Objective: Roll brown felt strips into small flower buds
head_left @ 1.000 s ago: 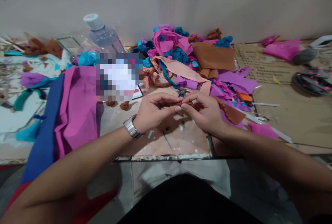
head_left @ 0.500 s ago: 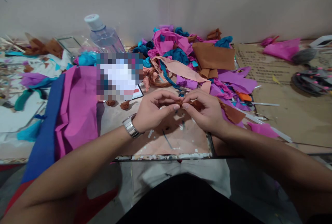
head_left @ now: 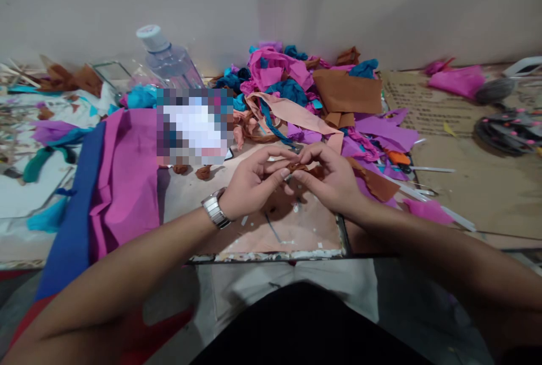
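Observation:
My left hand [head_left: 249, 184] and my right hand [head_left: 332, 179] meet fingertip to fingertip above a glass-topped board [head_left: 292, 235] at the table's near edge. Between the pinched fingers sits a small twisted piece of brown crepe paper [head_left: 301, 168]. Both hands are closed on it. A metal watch [head_left: 215, 208] is on my left wrist. A larger brown paper scrap [head_left: 378, 183] lies just right of my right hand.
Behind the hands is a heap of pink, teal, purple and brown paper scraps [head_left: 296, 83]. A water bottle [head_left: 169, 60] stands at the back left. Folded pink paper [head_left: 129, 179] and blue paper [head_left: 74, 224] lie left. Small brown paper balls [head_left: 203, 171] lie near.
Both hands have kept pinching the brown paper and shifted their fingers slightly, turning the piece between the fingertips. The arms have hardly moved.

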Motion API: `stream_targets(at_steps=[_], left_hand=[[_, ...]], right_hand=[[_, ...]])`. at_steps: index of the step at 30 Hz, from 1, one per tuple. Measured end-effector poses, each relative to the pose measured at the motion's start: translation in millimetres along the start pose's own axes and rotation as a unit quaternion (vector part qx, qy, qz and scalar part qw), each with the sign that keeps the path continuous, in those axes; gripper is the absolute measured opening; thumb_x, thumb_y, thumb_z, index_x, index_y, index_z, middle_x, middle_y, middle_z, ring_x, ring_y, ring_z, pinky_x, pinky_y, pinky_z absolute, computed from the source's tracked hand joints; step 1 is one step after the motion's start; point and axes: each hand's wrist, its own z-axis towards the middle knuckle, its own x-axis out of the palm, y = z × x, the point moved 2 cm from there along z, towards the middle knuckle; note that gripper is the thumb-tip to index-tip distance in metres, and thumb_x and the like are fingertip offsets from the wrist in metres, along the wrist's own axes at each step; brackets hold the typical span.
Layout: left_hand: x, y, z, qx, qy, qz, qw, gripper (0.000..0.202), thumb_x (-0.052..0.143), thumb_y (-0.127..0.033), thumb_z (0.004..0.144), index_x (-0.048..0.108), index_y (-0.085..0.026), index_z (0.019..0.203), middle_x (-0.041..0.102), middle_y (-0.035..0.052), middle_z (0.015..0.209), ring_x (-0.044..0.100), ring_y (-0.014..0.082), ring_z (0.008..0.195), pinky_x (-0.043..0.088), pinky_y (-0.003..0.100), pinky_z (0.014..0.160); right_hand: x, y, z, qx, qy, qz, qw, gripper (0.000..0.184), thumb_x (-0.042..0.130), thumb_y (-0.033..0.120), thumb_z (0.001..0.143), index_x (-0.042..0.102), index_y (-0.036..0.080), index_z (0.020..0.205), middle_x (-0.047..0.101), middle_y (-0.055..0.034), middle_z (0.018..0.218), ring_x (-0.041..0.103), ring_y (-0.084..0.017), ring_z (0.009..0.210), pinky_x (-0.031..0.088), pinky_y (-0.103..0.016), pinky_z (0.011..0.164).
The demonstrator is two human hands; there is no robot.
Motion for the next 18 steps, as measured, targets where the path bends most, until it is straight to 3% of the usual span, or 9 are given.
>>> stream_targets(at_steps=[4, 7, 10, 14, 18], left_hand=[[0.1, 2.5, -3.1, -0.008, 0.031, -0.021, 0.999, 0.054, 0.071, -0.038, 0.098, 0.052, -0.028, 0.148, 0.075, 0.0125, 0.133, 0.080, 0.0177, 0.074, 0.071, 0.032, 0.070], [-0.1, 2.3, -3.7, -0.005, 0.051, -0.027, 0.998, 0.065, 0.070, -0.036, 0.099, 0.042, -0.031, 0.158, 0.073, 0.0128, 0.136, 0.080, 0.0167, 0.073, 0.070, 0.030, 0.070], [0.2, 0.7, -2.9, 0.001, 0.062, -0.032, 0.998, 0.068, 0.069, -0.033, 0.101, 0.038, -0.031, 0.161, 0.075, 0.0124, 0.133, 0.079, 0.0143, 0.072, 0.068, 0.026, 0.070], [2.0, -0.1, -2.1, -0.021, 0.061, -0.036, 0.997, 0.071, 0.070, -0.037, 0.099, 0.036, -0.032, 0.162, 0.076, 0.0121, 0.129, 0.079, 0.0152, 0.070, 0.068, 0.028, 0.071], [0.7, 0.7, -0.9, -0.022, 0.016, -0.013, 1.000, 0.067, 0.078, -0.041, 0.092, 0.049, -0.029, 0.152, 0.075, 0.0129, 0.130, 0.080, 0.0189, 0.081, 0.069, 0.030, 0.072]], right_hand=[[-0.3, 1.8, 1.1, -0.058, -0.007, -0.032, 0.998, 0.018, 0.077, 0.034, 0.093, 0.064, 0.025, 0.101, 0.064, -0.0040, 0.102, 0.063, -0.020, 0.097, 0.054, -0.037, 0.084], [-0.7, 4.1, 1.8, -0.097, -0.013, -0.062, 0.993, 0.017, 0.078, 0.033, 0.092, 0.070, 0.027, 0.106, 0.062, -0.0056, 0.110, 0.062, -0.023, 0.107, 0.054, -0.043, 0.093], [-1.6, 4.4, 1.3, -0.112, -0.018, -0.078, 0.990, 0.019, 0.077, 0.031, 0.093, 0.076, 0.030, 0.113, 0.060, -0.0066, 0.118, 0.060, -0.025, 0.116, 0.053, -0.046, 0.101], [-2.6, 2.6, -0.4, -0.125, -0.018, -0.078, 0.989, 0.022, 0.075, 0.029, 0.095, 0.079, 0.036, 0.116, 0.058, -0.0063, 0.122, 0.060, -0.023, 0.115, 0.056, -0.044, 0.095], [-3.2, 2.4, -0.2, -0.130, -0.025, -0.081, 0.988, 0.023, 0.076, 0.028, 0.095, 0.079, 0.037, 0.116, 0.061, -0.0058, 0.116, 0.062, -0.023, 0.112, 0.057, -0.044, 0.094]])
